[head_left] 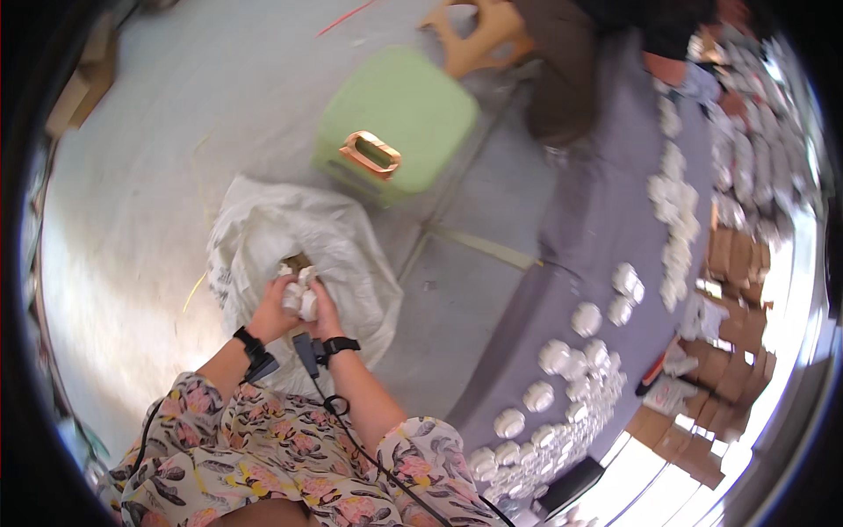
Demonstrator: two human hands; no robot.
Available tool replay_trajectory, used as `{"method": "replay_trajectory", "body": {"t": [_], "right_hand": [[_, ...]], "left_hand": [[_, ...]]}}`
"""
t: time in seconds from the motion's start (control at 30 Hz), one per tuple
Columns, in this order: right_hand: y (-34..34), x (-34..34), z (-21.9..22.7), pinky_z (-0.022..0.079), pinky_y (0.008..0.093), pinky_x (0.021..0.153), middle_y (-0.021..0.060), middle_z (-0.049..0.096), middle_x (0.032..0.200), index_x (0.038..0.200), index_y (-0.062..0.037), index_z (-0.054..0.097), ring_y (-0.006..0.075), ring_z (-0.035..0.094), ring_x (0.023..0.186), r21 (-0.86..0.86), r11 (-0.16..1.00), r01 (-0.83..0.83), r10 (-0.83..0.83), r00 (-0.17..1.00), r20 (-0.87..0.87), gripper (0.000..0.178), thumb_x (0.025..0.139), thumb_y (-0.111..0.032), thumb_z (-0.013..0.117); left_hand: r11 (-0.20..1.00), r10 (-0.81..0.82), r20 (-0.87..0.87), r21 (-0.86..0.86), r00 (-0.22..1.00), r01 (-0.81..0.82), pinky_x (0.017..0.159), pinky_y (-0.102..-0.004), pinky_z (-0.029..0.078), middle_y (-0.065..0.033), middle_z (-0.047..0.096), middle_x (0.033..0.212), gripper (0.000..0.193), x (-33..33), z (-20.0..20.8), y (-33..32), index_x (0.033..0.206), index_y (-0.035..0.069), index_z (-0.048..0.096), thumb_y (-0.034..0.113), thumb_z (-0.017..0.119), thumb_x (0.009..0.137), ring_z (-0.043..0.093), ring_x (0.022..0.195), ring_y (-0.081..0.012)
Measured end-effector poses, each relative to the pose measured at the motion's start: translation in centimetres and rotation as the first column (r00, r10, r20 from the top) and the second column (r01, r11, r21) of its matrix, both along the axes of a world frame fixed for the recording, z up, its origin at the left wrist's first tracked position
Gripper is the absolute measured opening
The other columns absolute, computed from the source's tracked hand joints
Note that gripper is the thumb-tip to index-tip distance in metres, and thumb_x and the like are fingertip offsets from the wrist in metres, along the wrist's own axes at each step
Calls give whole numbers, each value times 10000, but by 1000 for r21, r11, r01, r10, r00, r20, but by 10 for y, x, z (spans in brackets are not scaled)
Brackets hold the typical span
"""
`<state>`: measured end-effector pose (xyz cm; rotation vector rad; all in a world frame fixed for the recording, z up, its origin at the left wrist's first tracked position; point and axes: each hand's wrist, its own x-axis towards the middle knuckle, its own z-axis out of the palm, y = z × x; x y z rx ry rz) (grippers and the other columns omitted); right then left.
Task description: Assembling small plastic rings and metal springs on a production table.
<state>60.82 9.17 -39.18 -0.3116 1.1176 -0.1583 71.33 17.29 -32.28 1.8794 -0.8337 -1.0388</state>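
Note:
My left hand (pixel 274 311) and my right hand (pixel 326 313) are cupped together around several small white pieces (pixel 301 300), whose exact kind I cannot make out. Below them a white woven sack (pixel 263 215) spreads on the floor against my lap. Something brownish (pixel 299 262) shows just beyond my fingertips, too small to name. Both hands are closed, with the fingers partly hidden by the white pieces. Dark straps with small devices and cables sit on both wrists.
Beyond the sack stands a green stool (pixel 404 105) with a copper-coloured handle slot. A tan stool (pixel 483 44) and a person's dark-clad leg (pixel 562 83) are farther back. To the right, a grey-covered table (pixel 615 167) bears many round white pieces (pixel 556 357); brown boxes (pixel 733 263) lie past it.

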Motion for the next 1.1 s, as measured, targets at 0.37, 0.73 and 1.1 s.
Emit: {"method": "replay_trajectory", "body": {"t": [0.37,0.73,1.1], "right_hand": [[-18,-48,282,442,264,713,16,564,934,1000,-77,565,113,545,837,-369,752,547,-463,836,295,220,875,-256,531],[-12,-330,367,472,316,810,65,545,1079,1163,-40,462,197,572,951,-512,158,845,-771,430,471,359,924,-304,414],[13,-418,354,381,453,901,109,409,1265,1242,-50,401,252,446,1143,-674,269,688,-858,489,157,425,893,-283,470]], "left_hand": [[850,-355,254,-313,900,424,925,-369,383,-160,422,1126,678,-30,271,-67,1174,80,423,-45,635,542,443,1058,-364],[292,-793,338,-522,508,802,960,-365,373,-163,416,1208,675,-300,325,-151,1265,84,395,32,661,646,435,1143,-311],[477,-721,362,-358,590,803,762,-313,467,-115,527,1052,300,-342,272,-190,1050,30,551,38,556,750,584,833,-192]]}}
